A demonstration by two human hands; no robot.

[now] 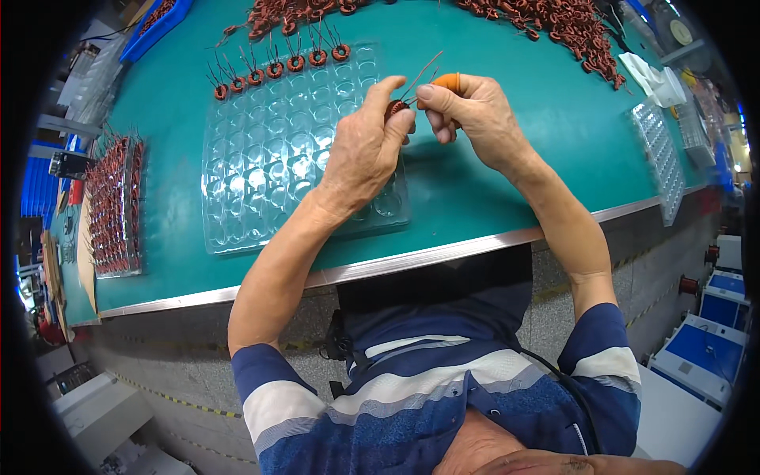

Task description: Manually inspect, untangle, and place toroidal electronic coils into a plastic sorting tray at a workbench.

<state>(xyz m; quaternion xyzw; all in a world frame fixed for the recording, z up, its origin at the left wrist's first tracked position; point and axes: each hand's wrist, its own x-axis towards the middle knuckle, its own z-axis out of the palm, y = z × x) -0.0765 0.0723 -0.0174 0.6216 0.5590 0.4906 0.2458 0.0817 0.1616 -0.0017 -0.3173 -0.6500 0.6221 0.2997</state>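
My left hand [366, 146] pinches a small copper-wound toroidal coil [396, 108] between thumb and fingers, above the right edge of a clear plastic tray [305, 168]. Thin wire leads [424, 71] stick up and to the right from the coil. My right hand [479, 115] has its thumb and forefinger closed on a lead close to the coil; an orange finger cot [448, 82] covers one fingertip. Along the tray's far row stand several like coils [275, 70], leads pointing up. The tray's other visible pockets hold nothing.
Heaps of loose coils [554, 32] lie at the far side of the green table [475, 194]. Stacked filled trays [117, 207] stand at left, and a blue bin [157, 30] at far left. Another clear tray [659, 158] and a white object [653, 79] are at right.
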